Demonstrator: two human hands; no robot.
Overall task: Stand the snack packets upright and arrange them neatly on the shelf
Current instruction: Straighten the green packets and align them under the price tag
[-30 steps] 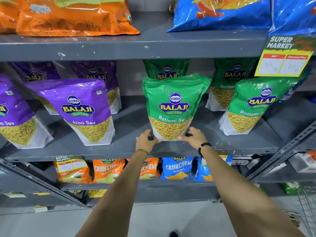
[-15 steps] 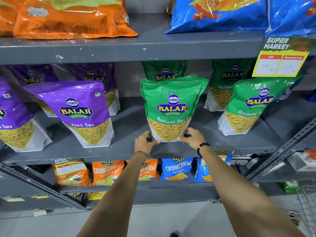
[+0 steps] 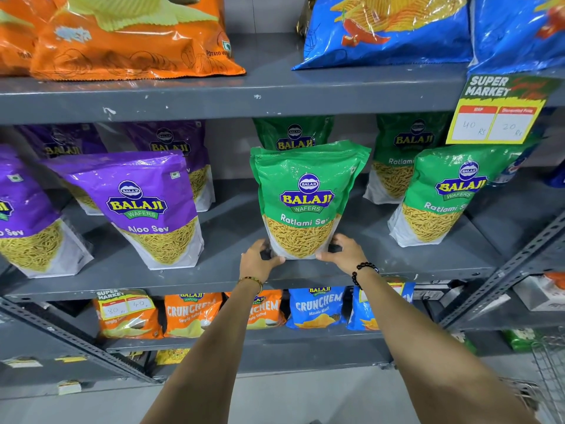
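Observation:
A green Ratlami Sev packet stands upright near the front of the grey middle shelf. My left hand grips its lower left corner and my right hand grips its lower right corner. Another green packet stands right behind it. Two more green packets stand to the right. Purple Aloo Sev packets lean back on the left, with others behind them.
Orange chip bags and blue chip bags lie on the top shelf. A yellow price tag hangs from that shelf at right. Small Crunchem packets line the lower shelf. A wire basket is at bottom right.
Both hands stay on the green packet's bottom corners. The packet has shifted only slightly and stands a bit straighter; the camera has tilted a little.

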